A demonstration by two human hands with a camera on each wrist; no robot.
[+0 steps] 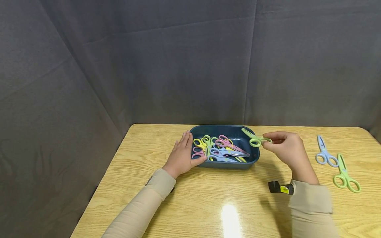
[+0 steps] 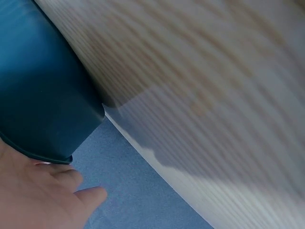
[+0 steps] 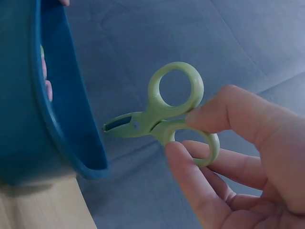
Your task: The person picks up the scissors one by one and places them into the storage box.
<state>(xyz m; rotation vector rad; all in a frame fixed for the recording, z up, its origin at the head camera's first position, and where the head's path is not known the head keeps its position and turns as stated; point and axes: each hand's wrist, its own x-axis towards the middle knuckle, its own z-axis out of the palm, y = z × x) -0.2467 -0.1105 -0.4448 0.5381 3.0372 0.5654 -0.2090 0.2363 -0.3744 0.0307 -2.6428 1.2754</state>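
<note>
My right hand (image 1: 284, 147) pinches green scissors (image 3: 176, 112) by one finger loop, between thumb and fingers. Their blades point left, above the right end of a dark blue bin (image 1: 229, 166). My left hand (image 1: 181, 155) rests on the bin's left end, fingers straight along the rim and thumb reaching over the front edge. Inside the bin lies a heap of yellow, pink, green and blue scissors, among them pink scissors (image 1: 232, 145) and blue scissors (image 1: 227, 152). In the left wrist view, the bin's outer wall (image 2: 43, 81) shows beside the left fingers.
At the right of the wooden table (image 1: 190, 205) lie another pair of blue scissors (image 1: 323, 150) and, nearer me, another green pair (image 1: 343, 172). A grey cloth (image 1: 190, 72) hangs behind the table and along its left side.
</note>
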